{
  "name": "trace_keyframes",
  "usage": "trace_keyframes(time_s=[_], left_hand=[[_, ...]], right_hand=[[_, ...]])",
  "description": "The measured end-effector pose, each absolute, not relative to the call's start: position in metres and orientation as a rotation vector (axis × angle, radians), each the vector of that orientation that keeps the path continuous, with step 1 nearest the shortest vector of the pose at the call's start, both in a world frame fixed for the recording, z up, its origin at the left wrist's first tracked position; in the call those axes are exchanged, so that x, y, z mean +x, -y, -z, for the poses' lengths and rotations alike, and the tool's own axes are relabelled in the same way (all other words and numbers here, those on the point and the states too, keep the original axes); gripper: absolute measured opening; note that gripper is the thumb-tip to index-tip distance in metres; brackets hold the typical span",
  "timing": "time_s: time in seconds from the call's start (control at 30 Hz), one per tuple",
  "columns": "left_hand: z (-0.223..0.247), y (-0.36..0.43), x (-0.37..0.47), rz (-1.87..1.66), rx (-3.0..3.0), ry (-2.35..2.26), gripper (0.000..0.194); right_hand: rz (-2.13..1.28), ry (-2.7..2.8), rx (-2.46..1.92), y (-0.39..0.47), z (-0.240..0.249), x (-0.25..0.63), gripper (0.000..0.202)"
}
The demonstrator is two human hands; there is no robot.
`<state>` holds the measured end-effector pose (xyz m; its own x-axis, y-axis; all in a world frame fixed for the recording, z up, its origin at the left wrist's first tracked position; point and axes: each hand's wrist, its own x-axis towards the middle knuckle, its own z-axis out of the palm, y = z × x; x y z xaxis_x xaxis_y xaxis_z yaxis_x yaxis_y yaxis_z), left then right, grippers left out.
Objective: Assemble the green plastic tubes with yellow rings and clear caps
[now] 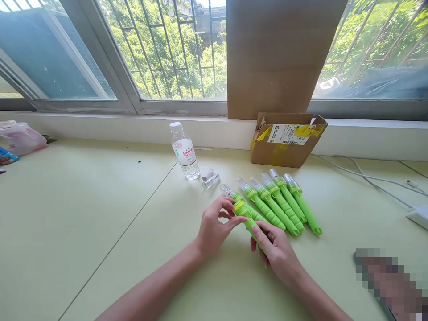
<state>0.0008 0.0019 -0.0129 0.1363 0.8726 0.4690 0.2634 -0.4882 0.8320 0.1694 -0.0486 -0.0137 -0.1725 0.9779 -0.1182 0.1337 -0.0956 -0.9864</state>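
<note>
A green torch-like stick [251,226] with a yellow-green collar lies slantwise between my hands; no clear cap shows on its collar end. My left hand [214,223] pinches it around the collar with thumb and fingers. Lower down, my right hand [279,252] wraps its handle, thumb on top. Just beyond is a slanted row of similar green sticks [286,207] with clear caps, the closest partly hidden behind the held one. Two loose clear caps [211,182] lie on the table left of the row.
An upright water bottle [186,156] stands behind the loose caps. Against the wall sits an open cardboard box [284,151], with a cardboard sheet [267,58] behind it. White cables [368,177] and a white block [418,217] are at right, a blurred-out object [388,281] nearer. A plastic bag [25,136] lies far left.
</note>
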Motion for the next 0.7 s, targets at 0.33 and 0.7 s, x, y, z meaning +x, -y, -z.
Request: trace_keyframes(time_s=[0.33, 0.7], left_hand=[[0.0104, -0.0010, 0.0018, -1.374, 1.889, -1.038, 0.024], [0.0101, -0.0007, 0.0015, -1.404, 1.912, -1.007, 0.024]], right_hand=[[-1.321, 1.352, -1.314, 0.0507, 0.0144, 0.1681, 0.029], [-1.373, 1.414, -1.241, 0.0508, 0.0152, 0.1676, 0.027]])
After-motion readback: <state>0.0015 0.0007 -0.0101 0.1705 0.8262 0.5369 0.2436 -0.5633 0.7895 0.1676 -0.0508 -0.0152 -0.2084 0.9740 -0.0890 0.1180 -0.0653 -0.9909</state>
